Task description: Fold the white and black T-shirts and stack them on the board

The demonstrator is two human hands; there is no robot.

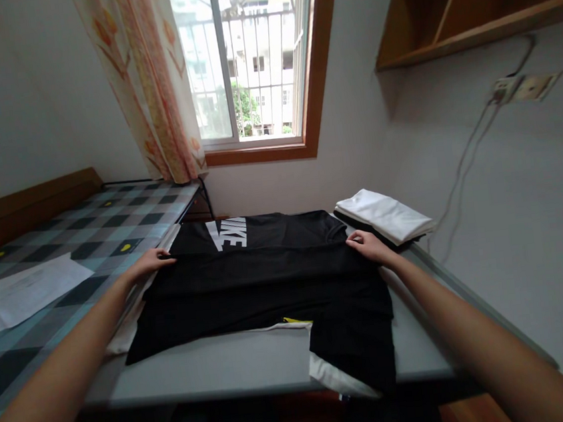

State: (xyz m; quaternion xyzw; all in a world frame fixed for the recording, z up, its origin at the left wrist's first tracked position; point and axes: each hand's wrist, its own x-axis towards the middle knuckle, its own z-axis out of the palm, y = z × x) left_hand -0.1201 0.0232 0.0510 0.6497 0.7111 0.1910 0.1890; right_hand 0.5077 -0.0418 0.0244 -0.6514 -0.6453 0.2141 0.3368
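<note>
A black T-shirt (268, 273) with white NIKE lettering lies sideways across the table, its near part spread flat and a fold line running across its middle. My left hand (149, 262) pinches the cloth at the left end of that fold. At the right end, close to the collar, my right hand (368, 245) pinches the same shirt. One sleeve (353, 344) hangs toward the table's front edge. White cloth (126, 331) shows from beneath the shirt on the left and by the sleeve, with a small yellow patch (297, 319) near the middle.
Folded clothes, white on top (385, 217) and black below, are stacked at the table's (217, 369) back right. A bed with a checked cover (126, 220) adjoins the left side, with papers (34, 297) on it. Cables (462, 165) hang along the right wall beneath a wooden shelf (474, 29).
</note>
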